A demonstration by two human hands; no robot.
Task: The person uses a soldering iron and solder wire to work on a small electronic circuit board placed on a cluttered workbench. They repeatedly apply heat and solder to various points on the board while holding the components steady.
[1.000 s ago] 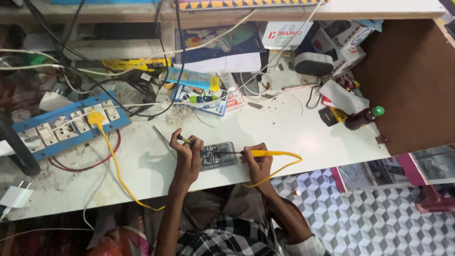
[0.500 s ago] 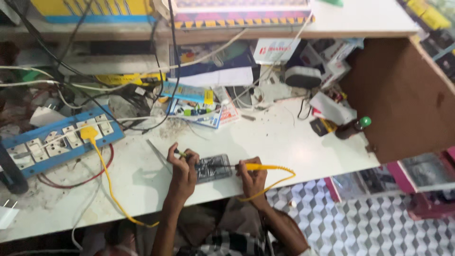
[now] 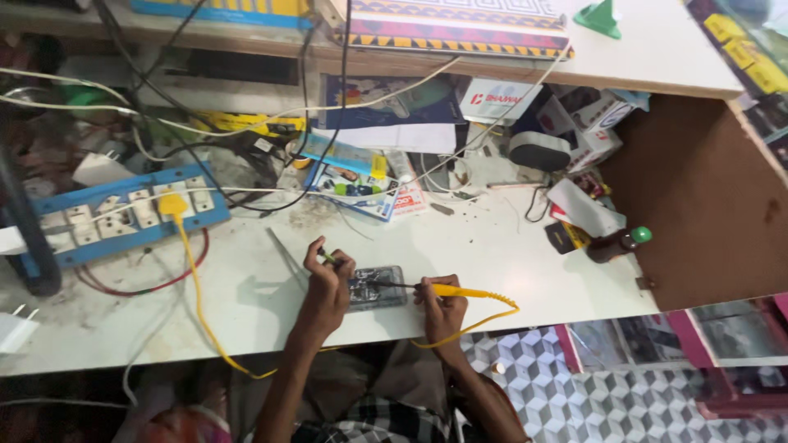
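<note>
Head view looks down on our two hands at the near edge of a white desk (image 3: 509,254). Between them lies a small opened phone (image 3: 376,287), flat on the desk with its inner board showing, close to the near edge and roughly at the middle of the scene. Our left hand (image 3: 328,287) sits just left of the phone, touching its left side, and its grip is pinched on a thin dark tool with a green mark (image 3: 327,256) that sticks up and to the far left from the fingers. Our right hand (image 3: 442,302) is just right of the phone, its grip closed around a yellow-handled soldering iron (image 3: 447,290) whose dark tip reaches left over the phone's board; whether the tip touches the board we cannot tell. The iron's yellow cable (image 3: 492,316) loops off to the right and back under the near edge. Far to the left a blue power strip (image 3: 123,217) lies on the desk with a yellow plug (image 3: 172,205) in it. A pair of tweezers (image 3: 283,250) rests just left of our left hand. To the right, near the brown side panel, stands a dark bottle with a green cap (image 3: 617,244).
</note>
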